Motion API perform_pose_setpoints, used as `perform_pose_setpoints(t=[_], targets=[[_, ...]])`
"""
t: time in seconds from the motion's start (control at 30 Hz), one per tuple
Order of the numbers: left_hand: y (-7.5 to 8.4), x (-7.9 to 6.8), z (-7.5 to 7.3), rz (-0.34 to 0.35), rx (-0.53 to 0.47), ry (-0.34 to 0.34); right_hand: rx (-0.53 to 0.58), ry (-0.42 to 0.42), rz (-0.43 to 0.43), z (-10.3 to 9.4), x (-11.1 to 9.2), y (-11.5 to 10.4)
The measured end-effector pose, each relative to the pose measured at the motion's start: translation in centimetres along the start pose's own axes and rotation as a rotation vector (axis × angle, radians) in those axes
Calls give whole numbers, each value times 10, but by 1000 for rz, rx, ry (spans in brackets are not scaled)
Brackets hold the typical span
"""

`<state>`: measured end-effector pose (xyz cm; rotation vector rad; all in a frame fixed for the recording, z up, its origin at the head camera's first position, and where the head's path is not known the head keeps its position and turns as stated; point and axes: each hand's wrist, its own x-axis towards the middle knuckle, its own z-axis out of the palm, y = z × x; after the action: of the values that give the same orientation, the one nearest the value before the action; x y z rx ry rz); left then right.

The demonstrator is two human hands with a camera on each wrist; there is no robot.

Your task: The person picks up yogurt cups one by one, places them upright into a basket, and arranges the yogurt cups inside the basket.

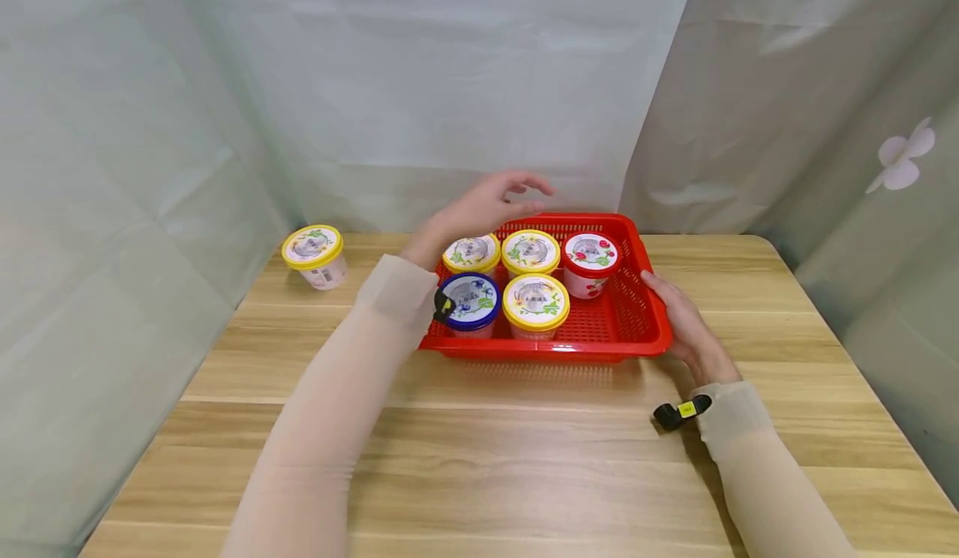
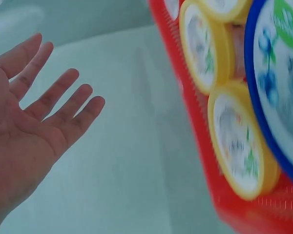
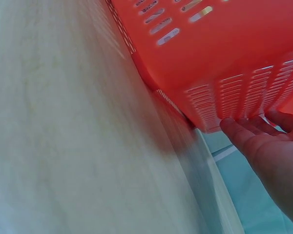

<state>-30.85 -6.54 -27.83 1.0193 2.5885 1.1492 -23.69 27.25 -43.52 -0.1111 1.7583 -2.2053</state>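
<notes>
A red plastic basket [image 1: 599, 347] stands at the back of the table. In it are three yellow-lidded tubs [image 1: 535, 301], a blue-lidded tub [image 1: 470, 300] and a red-lidded tub [image 1: 591, 254]. My left hand [image 1: 498, 200] hovers over the basket's back left part, holding nothing. In the left wrist view its fingers [image 2: 63, 95] are spread and apart from the tubs. My right hand [image 1: 683, 316] grips the basket's right side at the rim. Its fingertips [image 3: 229, 126] touch the slotted outer wall in the right wrist view.
Another yellow-lidded tub [image 1: 315, 256] stands alone at the table's back left edge, outside the basket. Pale curtains [image 1: 464, 83] hang behind and along both sides of the wooden table [image 1: 524, 458].
</notes>
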Motion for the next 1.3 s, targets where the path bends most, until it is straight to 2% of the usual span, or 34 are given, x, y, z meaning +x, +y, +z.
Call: perform_pose_setpoints(t=[0.13, 0.27, 0.57, 0.83, 0.93, 1.1, 1.3], targets=[[-10, -27, -22, -19, -22, 87, -12, -3, 1, -1, -1, 0], [-26, -51, -40, -52, -39, 177, -9, 3, 5, -3, -1, -1], [-57, -94, -66, -154, -20, 292, -5, 21, 9, -5, -3, -3], [-89, -139, -81, -281, 5, 413, -6, 28, 9, -4, -3, -2], [-99, -152, -85, -303, -3, 463, -8, 20, 2, -4, -2, -2], [-112, -168, -89, -315, 0, 510, -26, 19, -7, -6, -3, -3], [-126, -179, -89, -344, -9, 557, -12, 19, -3, -8, -3, -3]])
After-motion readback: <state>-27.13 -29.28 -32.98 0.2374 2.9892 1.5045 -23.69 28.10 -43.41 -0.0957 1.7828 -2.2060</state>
